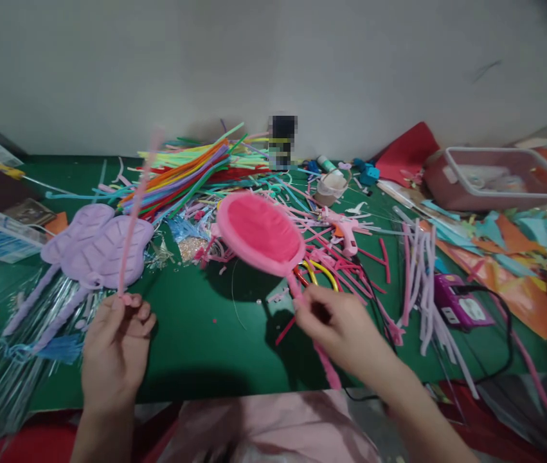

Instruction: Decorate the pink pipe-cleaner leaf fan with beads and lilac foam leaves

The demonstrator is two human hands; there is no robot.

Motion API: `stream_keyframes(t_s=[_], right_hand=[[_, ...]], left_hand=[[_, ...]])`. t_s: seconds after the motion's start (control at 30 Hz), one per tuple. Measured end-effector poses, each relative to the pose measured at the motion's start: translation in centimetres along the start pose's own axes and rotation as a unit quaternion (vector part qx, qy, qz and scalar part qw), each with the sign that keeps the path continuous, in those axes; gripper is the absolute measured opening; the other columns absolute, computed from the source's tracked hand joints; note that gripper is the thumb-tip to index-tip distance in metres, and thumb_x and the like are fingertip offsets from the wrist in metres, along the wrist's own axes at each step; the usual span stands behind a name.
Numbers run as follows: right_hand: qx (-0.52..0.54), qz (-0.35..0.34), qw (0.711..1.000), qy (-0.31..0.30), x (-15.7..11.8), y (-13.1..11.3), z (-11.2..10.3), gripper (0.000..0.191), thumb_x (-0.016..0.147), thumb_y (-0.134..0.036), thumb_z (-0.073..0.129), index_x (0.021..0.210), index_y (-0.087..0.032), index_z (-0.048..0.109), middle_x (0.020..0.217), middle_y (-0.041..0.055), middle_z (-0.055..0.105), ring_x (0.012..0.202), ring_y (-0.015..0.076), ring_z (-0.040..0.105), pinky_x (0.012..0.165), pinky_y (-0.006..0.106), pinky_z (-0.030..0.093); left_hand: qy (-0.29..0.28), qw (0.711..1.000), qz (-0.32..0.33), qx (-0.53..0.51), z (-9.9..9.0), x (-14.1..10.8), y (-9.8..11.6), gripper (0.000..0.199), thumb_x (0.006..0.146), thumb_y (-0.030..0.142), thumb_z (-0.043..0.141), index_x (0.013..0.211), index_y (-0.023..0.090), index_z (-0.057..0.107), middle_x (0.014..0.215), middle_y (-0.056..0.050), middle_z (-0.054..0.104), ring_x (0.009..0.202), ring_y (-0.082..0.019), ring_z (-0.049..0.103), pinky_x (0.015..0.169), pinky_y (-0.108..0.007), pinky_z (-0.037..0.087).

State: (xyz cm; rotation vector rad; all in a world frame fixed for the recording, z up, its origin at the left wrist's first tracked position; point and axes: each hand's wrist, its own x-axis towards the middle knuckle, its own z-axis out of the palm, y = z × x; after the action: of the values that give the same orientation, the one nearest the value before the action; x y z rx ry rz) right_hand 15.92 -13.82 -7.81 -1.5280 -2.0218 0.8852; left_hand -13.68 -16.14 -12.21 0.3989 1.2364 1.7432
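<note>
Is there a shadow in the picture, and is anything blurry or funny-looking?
In the head view, a dark shadow lies on the green table near the pink fan; also in the head view, the upper end of the pink stick looks blurry, and one patch behind is all blocky squares.

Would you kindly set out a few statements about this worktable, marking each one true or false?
1. The right hand holds a pink fan. True.
2. The left hand holds a pink pipe cleaner. True.
3. The glue gun is in the left hand. False: the pink glue gun lies on the green table.
4. The pipe cleaners in the big bundle are all white. False: the bundle includes orange, green and purple ones.
5. Purple fans lie at the table's left side. True.
</note>
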Motion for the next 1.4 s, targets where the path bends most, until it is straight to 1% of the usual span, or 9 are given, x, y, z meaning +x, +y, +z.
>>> stream_keyframes(t_s=[0.1, 0.17, 0.3, 0.43, 0.53, 0.73, 0.97, 1.23, 1.4], right_hand=[[-0.031, -0.021, 0.995, 0.096, 0.2, 0.1, -2.4, 0.03, 0.09, -0.028, 0.051, 0.063, -0.021, 0.042, 0.053, -0.0072, 0.04, 0.047, 0.0076, 0.037, 0.048, 0.02, 0.029], [-0.055, -0.031, 0.991, 0.117, 0.2, 0.0, -2.2, 0.029, 0.09, -0.027, 0.051, 0.063, -0.021, 0.042, 0.053, -0.007, 0.042, 0.046, 0.0077, 0.038, 0.048, 0.02, 0.029], [-0.081, -0.037, 0.994, 0.061, -0.1, -0.7, 2.4, 0.024, 0.089, -0.02, 0.051, 0.065, -0.02, 0.046, 0.056, -0.0044, 0.051, 0.046, 0.0091, 0.046, 0.05, 0.022, 0.031], [-0.154, -0.04, 0.987, -0.002, -0.8, -1.6, 8.5, 0.015, 0.087, -0.017, 0.056, 0.072, -0.019, 0.056, 0.065, 0.0001, 0.063, 0.053, 0.0135, 0.057, 0.051, 0.024, 0.032], [-0.157, -0.052, 0.986, -0.025, -1.2, -1.4, 10.3, 0.018, 0.089, -0.028, 0.061, 0.075, -0.018, 0.061, 0.067, 0.001, 0.066, 0.057, 0.0152, 0.062, 0.052, 0.024, 0.035], [-0.134, -0.082, 0.982, 0.108, -0.5, 1.9, 9.1, 0.018, 0.093, -0.025, 0.058, 0.107, -0.018, 0.067, 0.093, 0.0075, 0.068, 0.081, 0.0196, 0.066, 0.069, 0.028, 0.049], [-0.032, -0.06, 0.993, 0.099, 1.4, 3.1, 8.5, 0.009, 0.09, -0.017, 0.06, 0.091, -0.018, 0.068, 0.088, 0.0058, 0.067, 0.078, 0.0177, 0.065, 0.073, 0.028, 0.052], [-0.014, -0.092, 0.993, 0.07, 2.3, 1.9, 7.4, 0.008, 0.088, -0.02, 0.064, 0.088, -0.017, 0.072, 0.081, 0.0043, 0.068, 0.071, 0.0155, 0.064, 0.066, 0.026, 0.052], [0.011, -0.158, 0.986, 0.052, 3.0, 0.9, 8.3, 0.011, 0.089, -0.022, 0.063, 0.094, -0.018, 0.073, 0.085, 0.0059, 0.069, 0.08, 0.0169, 0.065, 0.073, 0.029, 0.054]], left_hand=[[-0.001, 1.0, -0.004, -0.014, -0.1, 0.1, -0.3, 0.027, 0.065, 0.03, 0.085, 0.072, 0.018, 0.062, 0.072, 0.003, 0.054, 0.059, -0.007, 0.048, 0.044, -0.014, 0.043], [-0.007, 1.0, -0.007, -0.008, -0.1, 0.1, -0.8, 0.027, 0.065, 0.031, 0.085, 0.072, 0.018, 0.062, 0.071, 0.003, 0.055, 0.058, -0.007, 0.049, 0.044, -0.014, 0.043], [-0.007, 1.0, -0.013, 0.014, 0.5, 0.0, -1.8, 0.025, 0.067, 0.031, 0.084, 0.075, 0.019, 0.064, 0.079, 0.001, 0.063, 0.07, -0.011, 0.059, 0.053, -0.016, 0.05], [-0.031, 0.999, 0.001, 0.015, 1.3, -0.1, -2.4, 0.019, 0.073, 0.03, 0.08, 0.075, 0.019, 0.064, 0.106, -0.005, 0.069, 0.105, -0.019, 0.063, 0.082, -0.025, 0.055], [-0.066, 0.998, -0.008, 0.016, 2.0, 0.0, -2.7, 0.016, 0.076, 0.029, 0.077, 0.076, 0.019, 0.065, 0.105, -0.004, 0.068, 0.107, -0.018, 0.061, 0.092, -0.028, 0.052], [-0.089, 0.993, -0.066, 0.046, 2.8, 0.5, -3.4, 0.018, 0.072, 0.03, 0.081, 0.072, 0.019, 0.066, 0.1, -0.001, 0.066, 0.112, -0.015, 0.057, 0.101, -0.025, 0.043], [-0.066, 0.994, -0.078, 0.045, 2.3, 0.8, -4.1, 0.018, 0.07, 0.03, 0.081, 0.074, 0.019, 0.068, 0.091, -0.001, 0.065, 0.098, -0.013, 0.061, 0.101, -0.025, 0.043], [0.065, 0.992, 0.051, 0.095, 1.4, 0.3, -4.0, 0.012, 0.075, 0.028, 0.075, 0.078, 0.019, 0.068, 0.13, -0.007, 0.062, 0.125, -0.023, 0.054, 0.11, -0.035, 0.038], [0.111, 0.96, 0.117, 0.23, 0.6, -0.9, -2.8, 0.013, 0.078, 0.03, 0.074, 0.079, 0.019, 0.067, 0.131, -0.006, 0.063, 0.128, -0.026, 0.052, 0.111, -0.04, 0.038]])
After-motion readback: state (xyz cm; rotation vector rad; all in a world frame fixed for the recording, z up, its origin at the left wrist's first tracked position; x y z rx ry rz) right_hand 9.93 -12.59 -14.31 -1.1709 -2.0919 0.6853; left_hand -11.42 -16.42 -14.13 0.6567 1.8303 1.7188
